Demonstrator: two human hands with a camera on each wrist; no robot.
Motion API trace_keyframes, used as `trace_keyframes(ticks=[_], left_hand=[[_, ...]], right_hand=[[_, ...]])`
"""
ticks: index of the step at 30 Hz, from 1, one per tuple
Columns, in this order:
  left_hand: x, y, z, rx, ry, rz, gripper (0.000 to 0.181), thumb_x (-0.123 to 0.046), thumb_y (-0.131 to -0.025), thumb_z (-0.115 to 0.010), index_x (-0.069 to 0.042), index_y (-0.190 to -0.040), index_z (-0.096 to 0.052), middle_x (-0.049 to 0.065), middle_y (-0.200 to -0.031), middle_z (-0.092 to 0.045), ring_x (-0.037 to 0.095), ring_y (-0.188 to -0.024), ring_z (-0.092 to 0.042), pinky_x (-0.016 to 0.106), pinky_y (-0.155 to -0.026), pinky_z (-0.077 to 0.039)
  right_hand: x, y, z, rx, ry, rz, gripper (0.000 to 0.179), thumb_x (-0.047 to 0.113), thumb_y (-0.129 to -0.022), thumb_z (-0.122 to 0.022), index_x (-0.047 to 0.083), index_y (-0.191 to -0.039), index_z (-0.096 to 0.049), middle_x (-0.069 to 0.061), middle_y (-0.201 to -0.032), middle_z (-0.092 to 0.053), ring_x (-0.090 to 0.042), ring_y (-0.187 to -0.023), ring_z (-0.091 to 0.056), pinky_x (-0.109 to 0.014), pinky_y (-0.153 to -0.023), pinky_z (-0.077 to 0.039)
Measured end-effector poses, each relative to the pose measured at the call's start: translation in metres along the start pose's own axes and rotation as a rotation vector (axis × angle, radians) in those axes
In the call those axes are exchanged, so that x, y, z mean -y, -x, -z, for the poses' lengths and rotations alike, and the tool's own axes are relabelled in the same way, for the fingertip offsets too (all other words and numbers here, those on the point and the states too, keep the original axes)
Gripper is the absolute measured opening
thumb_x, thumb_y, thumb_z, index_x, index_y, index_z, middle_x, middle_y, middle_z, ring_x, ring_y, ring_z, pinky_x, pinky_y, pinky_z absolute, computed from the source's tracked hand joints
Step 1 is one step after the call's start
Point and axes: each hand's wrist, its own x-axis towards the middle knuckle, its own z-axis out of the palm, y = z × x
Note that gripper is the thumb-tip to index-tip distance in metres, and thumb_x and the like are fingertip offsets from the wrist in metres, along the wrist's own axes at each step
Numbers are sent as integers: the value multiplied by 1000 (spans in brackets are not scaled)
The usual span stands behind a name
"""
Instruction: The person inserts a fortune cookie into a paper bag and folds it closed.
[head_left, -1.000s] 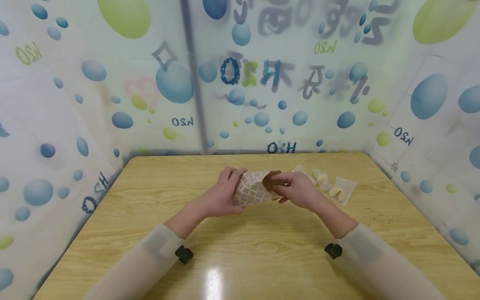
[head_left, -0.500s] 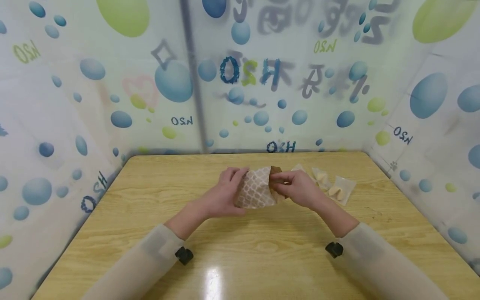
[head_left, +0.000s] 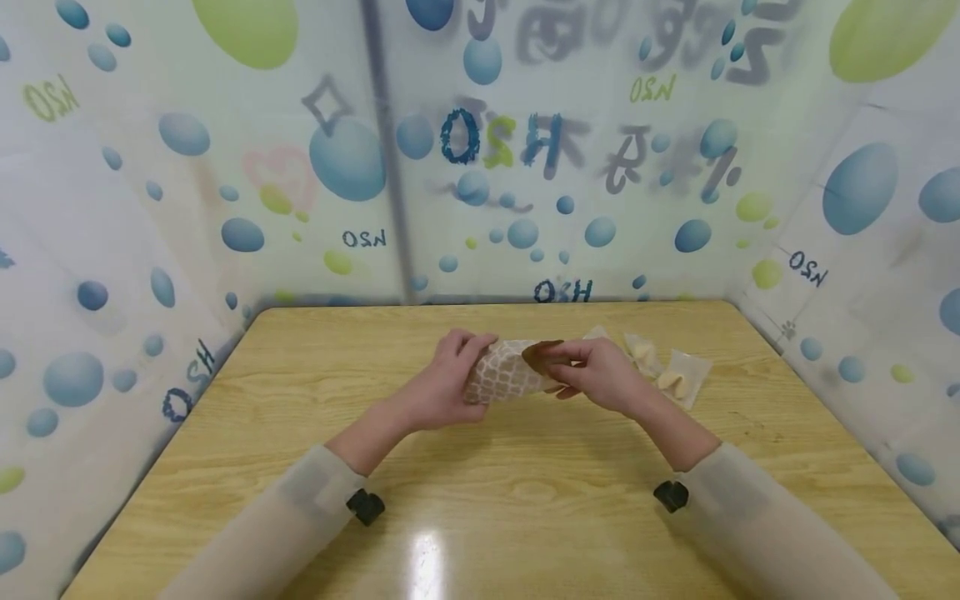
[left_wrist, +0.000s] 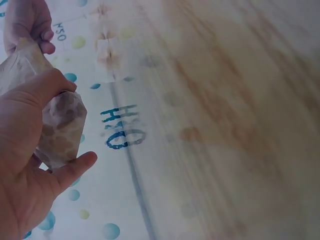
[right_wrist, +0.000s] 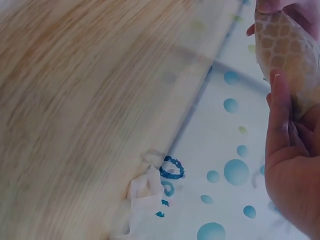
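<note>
A small paper bag (head_left: 504,372), tan with a white lattice print, is held above the table, its brown inner side (head_left: 542,357) showing at the mouth on the right. My left hand (head_left: 448,385) grips the bag's left end between thumb and fingers; the left wrist view shows the same crumpled bag (left_wrist: 62,125). At the mouth, my right hand (head_left: 600,377) pinches the rim, its fingers partly hiding the opening. What lies inside cannot be made out. Just behind the right hand are fortune cookies in clear wrappers, one cookie (head_left: 672,383) lying rightmost.
The light wood table (head_left: 480,492) runs under both arms. A printed curtain (head_left: 517,200) with blue and green bubbles stands along its back and sides. Another wrapped fortune cookie (head_left: 643,354) and a wrapper (head_left: 597,333) partly hidden by the right hand lie nearby.
The bag's mouth gaped wider half a second ago and is now flatter, its brown inner side folded toward the left. Both hands keep roughly their places.
</note>
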Motion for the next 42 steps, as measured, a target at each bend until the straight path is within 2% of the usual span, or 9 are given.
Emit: trace_keyframes(ticks=[5, 9, 13, 19, 24, 27, 33, 39, 42], left_hand=[[4, 3, 0, 6, 35, 2, 104, -15, -83, -91, -11, -169, -32, 22, -150, -39, 36, -135, -43, 56, -111, -51], [6, 5, 2, 4, 60, 7, 103, -18, -85, -91, -9, -170, -33, 22, -152, -41, 36, -137, -43, 57, -114, -49], [8, 6, 3, -6, 62, 15, 104, -20, -85, -91, -8, -170, -32, 24, -153, -40, 37, -138, -44, 58, -114, -50], [9, 9, 5, -8, 70, 45, 104, -21, -86, -91, -9, -170, -31, 24, -156, -38, 38, -139, -44, 59, -114, -50], [10, 11, 5, -2, 71, 50, 103, -21, -87, -90, -7, -170, -30, 25, -157, -37, 39, -140, -43, 59, -115, -49], [9, 11, 5, -7, 83, 58, 103, -21, -87, -90, -7, -170, -30, 25, -158, -36, 40, -141, -42, 59, -115, -49], [8, 10, 5, -9, 90, 60, 103, -20, -87, -90, -8, -169, -30, 26, -159, -35, 41, -142, -42, 60, -116, -49], [8, 10, 4, -7, 87, 55, 102, -19, -86, -90, -6, -169, -30, 25, -157, -37, 39, -140, -43, 59, -115, -49], [7, 11, 4, -7, 86, 56, 102, -19, -87, -90, -6, -169, -30, 25, -157, -37, 39, -140, -43, 59, -115, -49]], right_hand=[[-5, 4, 5, 14, 31, 5, 40, 15, -112, -62, 3, -150, -66, -25, -152, -64, -27, -100, -83, -50, -89, -66], [-10, 12, 19, -10, 50, -8, 41, 18, -112, -63, 3, -150, -66, -26, -145, -67, -28, -100, -82, -42, -85, -67], [-22, 25, 43, -73, 87, -19, 41, 22, -112, -64, 4, -149, -66, -25, -142, -70, -27, -100, -80, -33, -80, -65], [-53, 49, 87, -167, 136, -77, 45, 26, -113, -64, 0, -149, -65, -25, -135, -72, -16, -94, -77, -33, -78, -64], [-85, 66, 119, -194, 218, -146, 46, 28, -113, -62, -2, -148, -64, -18, -125, -72, -17, -90, -70, -33, -75, -62], [-99, 74, 133, -188, 258, -185, 46, 28, -114, -60, -3, -148, -63, -18, -123, -70, -19, -85, -64, -33, -74, -60], [-114, 80, 143, -147, 262, -251, 53, 34, -112, -64, 0, -153, -59, -19, -118, -67, -20, -77, -60, -33, -69, -56], [-118, 77, 141, -79, 296, -244, 57, 36, -110, -68, 2, -154, -59, -12, -107, -68, -20, -64, -55, -33, -60, -48], [-117, 74, 140, -45, 276, -261, 59, 36, -110, -68, 1, -156, -57, -6, -90, -63, -18, -58, -50, -34, -58, -48]])
